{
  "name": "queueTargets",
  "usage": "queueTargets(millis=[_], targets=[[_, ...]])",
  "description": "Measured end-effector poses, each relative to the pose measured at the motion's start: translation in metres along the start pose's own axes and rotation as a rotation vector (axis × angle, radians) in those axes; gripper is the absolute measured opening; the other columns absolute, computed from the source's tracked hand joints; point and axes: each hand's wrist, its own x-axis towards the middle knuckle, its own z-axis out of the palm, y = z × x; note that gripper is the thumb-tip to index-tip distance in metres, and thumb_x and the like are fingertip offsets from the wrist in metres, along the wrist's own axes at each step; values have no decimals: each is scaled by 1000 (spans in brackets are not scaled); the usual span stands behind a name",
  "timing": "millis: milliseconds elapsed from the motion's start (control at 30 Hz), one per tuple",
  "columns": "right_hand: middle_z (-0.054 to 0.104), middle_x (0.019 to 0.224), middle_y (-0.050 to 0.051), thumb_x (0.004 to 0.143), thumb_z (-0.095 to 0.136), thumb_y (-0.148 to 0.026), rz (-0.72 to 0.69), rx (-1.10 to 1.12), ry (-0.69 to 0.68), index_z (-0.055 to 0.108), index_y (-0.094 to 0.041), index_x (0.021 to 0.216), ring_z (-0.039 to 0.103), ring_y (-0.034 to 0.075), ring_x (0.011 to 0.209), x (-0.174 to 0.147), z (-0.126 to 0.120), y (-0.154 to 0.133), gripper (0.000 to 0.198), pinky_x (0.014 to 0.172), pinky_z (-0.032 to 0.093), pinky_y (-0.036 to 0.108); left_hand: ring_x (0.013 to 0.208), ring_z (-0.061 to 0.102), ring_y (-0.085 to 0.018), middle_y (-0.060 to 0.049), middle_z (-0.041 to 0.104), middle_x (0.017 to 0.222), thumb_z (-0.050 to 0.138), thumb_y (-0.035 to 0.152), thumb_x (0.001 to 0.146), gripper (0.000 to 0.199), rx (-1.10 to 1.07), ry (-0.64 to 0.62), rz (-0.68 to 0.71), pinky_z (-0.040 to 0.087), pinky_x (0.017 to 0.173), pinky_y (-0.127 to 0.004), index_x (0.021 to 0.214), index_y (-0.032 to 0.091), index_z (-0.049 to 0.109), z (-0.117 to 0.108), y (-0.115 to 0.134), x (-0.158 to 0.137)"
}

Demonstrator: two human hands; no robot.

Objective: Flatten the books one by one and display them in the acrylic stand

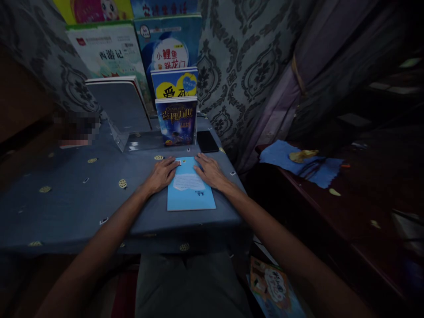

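At a table [66,198] draped in a blue-grey cloth dotted with small gold motifs, a person presses both bare hands flat onto a thin light-blue booklet [190,194] lying near the table's front right edge. The left hand [162,174] rests, fingers spread and extended, on the booklet's upper left corner; the right hand [210,171] lies likewise open on its upper right corner. Neither hand grips anything; both simply touch the cover from above. Just beyond the booklet, a clear stepped stand [132,141] carries upright books: a dark-blue fantasy title [176,120] at the front, a blue-and-yellow book [174,82] behind it, and a grey-covered book [121,104] to the left, with larger picture books [139,48] propped against the patterned curtain [251,57] at the back. A black phone [207,141] lies flat beside the stand's right end. To the right, well apart from the table, a dark wooden surface [331,207] holds a blue cloth [298,165]. Another colourful book [273,287] lies on the floor below.
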Motion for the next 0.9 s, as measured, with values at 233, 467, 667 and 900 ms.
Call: queueTargets(millis=[233, 467, 667, 900], targets=[[48, 154, 14, 101, 43, -26, -75, -9, 69, 64, -16, 133, 38, 30, 148, -10, -4, -4, 40, 119, 31, 52, 136, 53, -28, -13, 60, 142, 42, 28, 101, 40, -5, 1, 6, 43, 114, -51, 133, 18, 63, 0, 2, -2], [55, 149, 13, 104, 44, -38, -262, 88, -36, 59, -19, 140, 43, 29, 145, -77, -20, -11, 43, 120, 31, 55, 137, 52, -28, -12, 59, 144, 40, 27, 100, 41, 10, -23, -16, 44, 115, -50, 135, 19, 61, -7, 17, -16], [42, 158, 12, 91, 65, -56, -444, 142, -139, 28, -28, 158, 34, 29, 149, -141, -30, -17, 82, 123, 22, 60, 140, 49, -28, -11, 57, 147, 40, 27, 100, 42, -13, -44, -27, 44, 115, -49, 137, 19, 59, -15, 40, -41], [34, 163, 9, 95, 63, -24, -509, 73, -112, 21, -31, 160, 26, 26, 153, -176, -24, -22, 79, 124, 22, 57, 144, 45, -30, -13, 54, 150, 42, 31, 101, 42, -26, 8, -49, 44, 115, -52, 139, 20, 57, -18, 69, -84]])
